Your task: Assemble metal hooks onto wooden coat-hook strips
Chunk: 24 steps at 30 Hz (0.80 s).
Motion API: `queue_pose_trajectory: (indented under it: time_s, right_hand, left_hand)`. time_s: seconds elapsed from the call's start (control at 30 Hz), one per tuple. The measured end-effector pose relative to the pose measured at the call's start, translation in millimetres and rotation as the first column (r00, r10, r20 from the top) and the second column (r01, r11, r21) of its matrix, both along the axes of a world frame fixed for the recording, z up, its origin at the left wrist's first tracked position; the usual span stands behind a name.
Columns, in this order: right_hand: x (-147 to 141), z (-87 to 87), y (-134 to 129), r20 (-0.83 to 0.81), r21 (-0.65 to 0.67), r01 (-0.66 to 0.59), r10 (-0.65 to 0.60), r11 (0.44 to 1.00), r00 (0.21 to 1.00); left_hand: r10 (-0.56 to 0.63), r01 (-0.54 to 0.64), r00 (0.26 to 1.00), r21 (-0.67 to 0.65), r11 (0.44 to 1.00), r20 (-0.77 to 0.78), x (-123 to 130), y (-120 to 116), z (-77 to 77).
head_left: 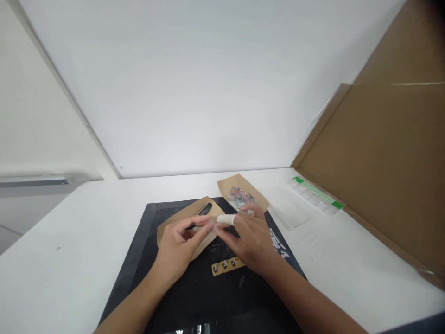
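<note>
My left hand (181, 241) and my right hand (253, 236) meet over the black mat (194, 292). Both pinch a small, clear plastic piece (213, 221), perhaps a little bag; its contents cannot be made out. A white cover (225, 219) wraps my right index finger. Under my left hand lies a brown paper tray (167, 227), and in it rests a slim tool with a black end (206, 208). Below my right hand sits a yellowish strip (220, 267) bearing shiny round metal pieces, its right end hidden by the hand.
Behind my right hand, another brown paper tray (256, 192) holds small red and clear packed items. To the right on the white table (347, 264) are a clear plastic sheet (287, 215) and a white-and-green compartment box (316, 195). Brown cardboard (392, 176) stands along the right side.
</note>
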State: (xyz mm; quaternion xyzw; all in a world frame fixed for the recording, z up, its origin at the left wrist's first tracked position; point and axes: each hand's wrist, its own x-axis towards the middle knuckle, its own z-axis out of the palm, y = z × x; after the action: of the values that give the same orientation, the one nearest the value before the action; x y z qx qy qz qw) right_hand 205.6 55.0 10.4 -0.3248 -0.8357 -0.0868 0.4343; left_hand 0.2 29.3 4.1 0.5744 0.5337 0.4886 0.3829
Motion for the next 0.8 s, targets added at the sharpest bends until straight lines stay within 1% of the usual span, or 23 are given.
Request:
queue_pose_trajectory:
  time_s: [0.13,0.2,0.33,0.47,0.67,0.8]
  right_hand:
    - [0.0,-1.3,-0.3,-0.004,-0.025,0.000,0.000,1.000,1.000]
    - [-0.1,-2.4,0.1,-0.012,-0.036,-0.020,0.020,0.999,1.000]
    - [-0.5,-5.0,2.5,-0.058,-0.060,-0.085,0.082,0.995,0.995]
    - [-0.9,-5.4,3.7,-0.063,-0.143,-0.131,0.123,0.981,0.990]
    - [0.3,-1.8,1.6,-0.105,-0.187,-0.176,0.158,0.966,0.982]
    - [2.4,-1.3,1.7,-0.094,-0.235,-0.194,0.176,0.952,0.980]
  left_hand:
    - [-0.015,0.016,0.997,-0.011,1.000,0.076,0.3,-1.5,2.4]
    - [-0.022,0.023,0.995,-0.013,1.000,0.095,0.3,-1.8,3.2]
    - [-0.039,0.043,0.995,-0.043,0.998,0.096,-0.5,-0.8,1.6]
    - [-0.093,0.101,0.989,-0.064,0.993,0.112,-1.3,0.2,-0.2]
    - [-0.156,0.163,0.979,-0.040,0.986,0.132,-2.7,-0.1,4.0]
    - [-0.194,0.203,0.971,-0.057,0.977,0.141,-4.7,-0.7,5.5]
